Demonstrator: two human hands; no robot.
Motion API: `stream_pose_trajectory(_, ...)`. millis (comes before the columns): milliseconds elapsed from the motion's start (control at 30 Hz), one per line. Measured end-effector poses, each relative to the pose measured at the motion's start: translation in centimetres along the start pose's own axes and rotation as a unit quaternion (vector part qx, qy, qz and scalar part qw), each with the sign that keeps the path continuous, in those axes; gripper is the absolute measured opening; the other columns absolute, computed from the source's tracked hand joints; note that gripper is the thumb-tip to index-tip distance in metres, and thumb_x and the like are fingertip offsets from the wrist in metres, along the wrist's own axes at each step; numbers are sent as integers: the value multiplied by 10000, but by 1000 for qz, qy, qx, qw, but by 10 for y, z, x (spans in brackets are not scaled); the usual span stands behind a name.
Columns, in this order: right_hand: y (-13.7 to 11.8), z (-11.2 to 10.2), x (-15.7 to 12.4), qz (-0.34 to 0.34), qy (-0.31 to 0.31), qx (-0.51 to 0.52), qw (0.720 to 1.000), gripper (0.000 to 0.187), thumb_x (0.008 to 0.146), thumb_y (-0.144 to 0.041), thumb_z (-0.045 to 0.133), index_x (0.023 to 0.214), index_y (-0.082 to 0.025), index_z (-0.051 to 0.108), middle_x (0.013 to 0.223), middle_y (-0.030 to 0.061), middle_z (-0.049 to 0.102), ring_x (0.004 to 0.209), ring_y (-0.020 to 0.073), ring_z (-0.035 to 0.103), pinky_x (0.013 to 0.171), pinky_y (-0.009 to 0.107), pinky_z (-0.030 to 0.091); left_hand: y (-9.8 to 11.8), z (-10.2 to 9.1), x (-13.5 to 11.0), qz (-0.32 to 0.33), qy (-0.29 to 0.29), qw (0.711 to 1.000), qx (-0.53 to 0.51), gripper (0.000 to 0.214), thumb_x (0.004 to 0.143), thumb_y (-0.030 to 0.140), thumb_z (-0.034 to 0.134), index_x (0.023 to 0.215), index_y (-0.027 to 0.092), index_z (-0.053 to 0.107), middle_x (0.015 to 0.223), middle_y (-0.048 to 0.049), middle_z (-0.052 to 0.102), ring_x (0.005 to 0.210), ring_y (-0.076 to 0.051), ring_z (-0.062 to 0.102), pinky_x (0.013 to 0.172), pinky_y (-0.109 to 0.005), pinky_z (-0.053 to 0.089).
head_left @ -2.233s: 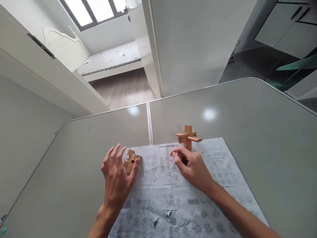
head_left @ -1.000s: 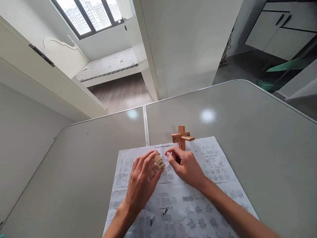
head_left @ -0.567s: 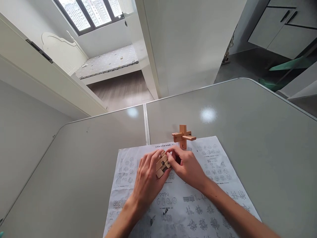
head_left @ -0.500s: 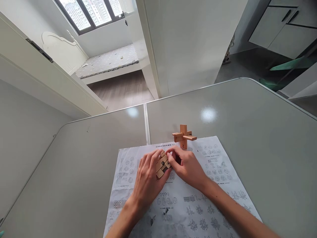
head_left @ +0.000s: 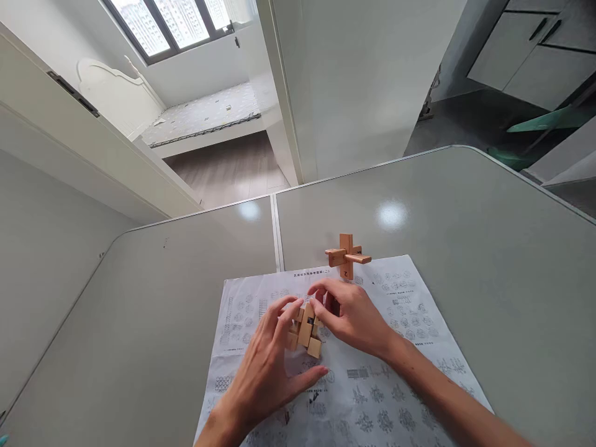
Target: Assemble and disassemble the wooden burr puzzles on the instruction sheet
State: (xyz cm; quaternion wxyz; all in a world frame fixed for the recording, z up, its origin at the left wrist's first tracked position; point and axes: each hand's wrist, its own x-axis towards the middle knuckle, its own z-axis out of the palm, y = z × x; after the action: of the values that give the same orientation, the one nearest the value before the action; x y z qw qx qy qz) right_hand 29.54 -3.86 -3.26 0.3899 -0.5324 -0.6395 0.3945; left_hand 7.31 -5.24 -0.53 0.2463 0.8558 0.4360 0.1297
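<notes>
A pale wooden interlocking puzzle (head_left: 306,328), built of short notched blocks with a dark gap near its top, is between my two hands above the printed sheet (head_left: 395,385). My left hand (head_left: 270,366) is open around its left side; the fingertips are by its upper left edge, and the thumb is stretched out below, apart from it. My right hand (head_left: 351,313) has its fingers curled, with thumb and index pinching the puzzle's upper right side. The exact contact there is partly hidden. Behind the hands stands a reddish wooden cross-shaped puzzle (head_left: 346,256) with numbers on its bars.
Line diagrams cover the sheet, which lies on a grey table (head_left: 447,230) with a pale seam strip (head_left: 276,233). Beyond the table's far edge are a doorway, a bed (head_left: 209,118) and a window (head_left: 172,25). Cabinets (head_left: 531,56) stand at upper right.
My left hand has loosened from the puzzle; its thumb has swung down and away. The puzzle has turned and sits slightly lower. My right hand has barely moved.
</notes>
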Motion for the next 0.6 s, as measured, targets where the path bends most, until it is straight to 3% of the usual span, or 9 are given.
stream_pose_trajectory(133,0,-10,1,-2,-76,27,997,158,976,-300,686,1119,-238,712,846,-14,737,660,136,632,630,268,505,-6,-17,0,4,-40,999,1,1083,806,240,894,1658,363,237,1588,-129,502,1386,-340,571,1155,-556,535)
stream_pose_trajectory(333,0,-28,4,-24,-180,24,983,389,814,-299,897,1158,-238,726,986,-3,756,750,141,619,679,276,490,-21,-31,2,15,-51,998,-21,981,855,186,831,1650,391,294,1439,-75,640,1183,-256,671,1054,-450,596)
stream_pose_trajectory(467,1,-34,6,-47,-213,4,976,420,812,-264,916,1191,-239,735,983,-8,752,767,140,591,703,284,466,-27,-30,3,3,-43,998,-35,882,896,239,831,1621,402,355,1336,-55,678,1122,-232,683,1039,-430,593)
stream_pose_trajectory(600,1,-35,6,-41,-221,9,974,447,822,-224,900,1233,-235,724,1024,-1,763,774,141,577,704,286,464,-31,-30,4,-15,-43,996,-80,856,891,275,839,1604,396,381,1369,-63,675,1103,-231,683,1027,-435,588)
